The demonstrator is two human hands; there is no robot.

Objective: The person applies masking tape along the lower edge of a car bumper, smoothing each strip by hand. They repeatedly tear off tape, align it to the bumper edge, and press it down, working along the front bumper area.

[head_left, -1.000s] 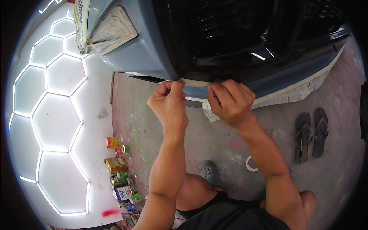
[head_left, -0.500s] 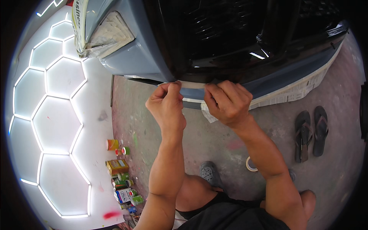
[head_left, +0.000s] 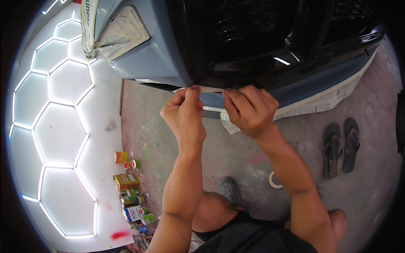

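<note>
On the floor [head_left: 303, 143] below the hands [head_left: 254, 111], tape roll [head_left: 271, 181], flip-flops [head_left: 351, 145].

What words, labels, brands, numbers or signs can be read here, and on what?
Newspaper sheet, upper left: large print, partly legible; wording not copied.
White-and-blue can: bold marking, partly legible; not copied.
Other cans: labels too small to read.
Newsprint strip along the bumper: print too small to read.

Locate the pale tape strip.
In the head view, the tape strip runs above centre between the left hand and right hand, just below the dark grille.
</note>
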